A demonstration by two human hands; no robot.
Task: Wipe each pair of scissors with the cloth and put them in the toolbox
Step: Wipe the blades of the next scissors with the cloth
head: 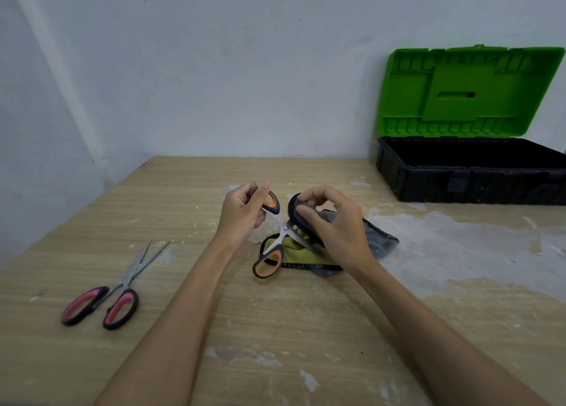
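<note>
While spread: orange scissors (277,235) in cloth (309,249).

Wall (229,69): plain, pale grey-white, matte; a few small dark flecks and faint scuffs. It meets a second wall plane (27,130) at far left, where a lighter diagonal band runs down toward the corner.

Table (275,344): light wood-grain top, pushed up against the rear wall, left corner visible at the back. Surface worn, with scattered whitish chips and one large pale patch (444,246) of scraped or stained finish at right.

Light: even, diffuse, soft shadows only. Floor and windows out of view.
</note>
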